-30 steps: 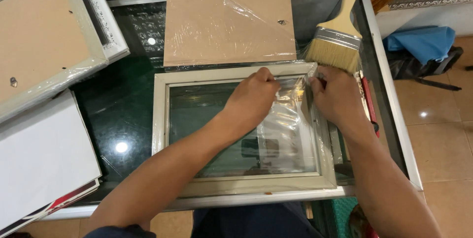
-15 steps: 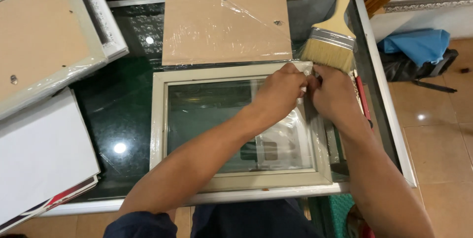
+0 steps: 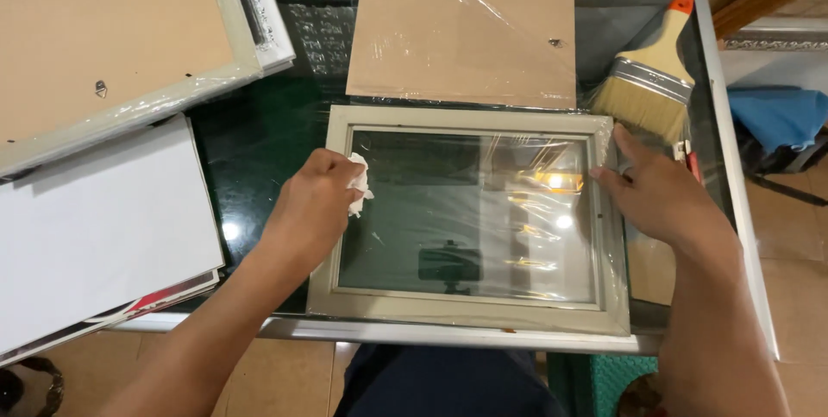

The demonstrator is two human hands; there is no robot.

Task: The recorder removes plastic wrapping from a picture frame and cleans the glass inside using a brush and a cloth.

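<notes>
1. A dark green glass-topped table (image 3: 259, 137) with a silver metal rim reflects small ceiling lights.
2. Tan tiled floor (image 3: 789, 236) surrounds it.
3. A blue cloth (image 3: 776, 115) lies at right.

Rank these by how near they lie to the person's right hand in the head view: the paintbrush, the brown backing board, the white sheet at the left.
From the right hand, resting on the frame's right edge:
1. Paintbrush, just above the hand at the table's right.
2. Brown backing board, farther up and left, beyond the frame.
3. White sheet, far across at the left edge.
</notes>
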